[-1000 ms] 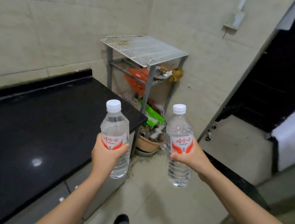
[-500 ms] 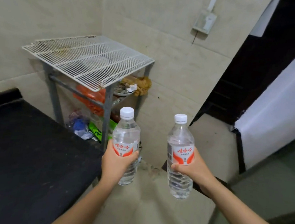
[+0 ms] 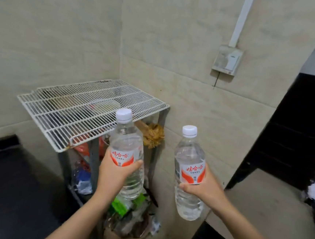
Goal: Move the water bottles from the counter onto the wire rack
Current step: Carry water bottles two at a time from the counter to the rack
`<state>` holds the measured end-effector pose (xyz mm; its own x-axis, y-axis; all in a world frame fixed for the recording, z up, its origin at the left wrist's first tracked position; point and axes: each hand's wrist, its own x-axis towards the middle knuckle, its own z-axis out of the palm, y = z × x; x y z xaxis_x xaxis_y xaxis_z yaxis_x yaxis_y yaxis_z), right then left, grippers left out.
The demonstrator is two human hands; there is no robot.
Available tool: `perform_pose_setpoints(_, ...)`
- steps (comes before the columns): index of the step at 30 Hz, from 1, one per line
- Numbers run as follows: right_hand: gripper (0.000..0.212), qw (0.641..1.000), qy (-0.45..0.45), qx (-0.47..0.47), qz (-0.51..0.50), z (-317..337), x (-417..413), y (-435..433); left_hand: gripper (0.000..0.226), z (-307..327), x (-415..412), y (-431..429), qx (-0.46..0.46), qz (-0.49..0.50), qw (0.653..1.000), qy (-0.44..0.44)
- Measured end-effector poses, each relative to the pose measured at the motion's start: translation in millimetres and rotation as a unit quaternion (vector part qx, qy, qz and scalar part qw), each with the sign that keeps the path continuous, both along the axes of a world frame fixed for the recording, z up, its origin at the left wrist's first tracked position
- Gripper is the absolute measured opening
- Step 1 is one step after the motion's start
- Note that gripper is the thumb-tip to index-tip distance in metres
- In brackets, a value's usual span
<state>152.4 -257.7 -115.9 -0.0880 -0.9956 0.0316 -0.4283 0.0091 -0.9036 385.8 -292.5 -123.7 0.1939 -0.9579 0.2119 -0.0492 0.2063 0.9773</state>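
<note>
Two in hand: our L hand (image 3: pixel 116 175) grips the L bottle (image 3: pixel 126 145), R hand (image 3: pixel 204 188) the R bottle (image 3: pixel 189 160). Neither's on the wire rack (image 3: pixel 67 115) yet.

clear bottles (image 3: pixel 126 145) (red-white labels), white rack (image 3: pixel 88 111)

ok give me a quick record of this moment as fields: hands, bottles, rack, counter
left hand: grips left clear plastic water bottle, white cap, red label, roughly upright
right hand: grips right clear plastic water bottle, same kind, roughly upright
white wire rack: in the corner, neither bottle on its top yet
black counter: lower left, beside rack
task state: both bottles off counter, in the air
</note>
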Motion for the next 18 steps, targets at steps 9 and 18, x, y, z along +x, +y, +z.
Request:
perform_pose_setpoints(9,0.071,0.986,-0.095,-0.095,0.096,44.6,-0.5,-128.5,0.060,74.7,19.1,-51.0,-0.084,0.120,0.989,0.007)
perform_pose_setpoints(18,0.058,0.968,-0.158,-0.092,0.174,77.9,37.4,-248.4,0.056,99.5,53.1,-111.0,-0.102,0.149,0.982,0.060)
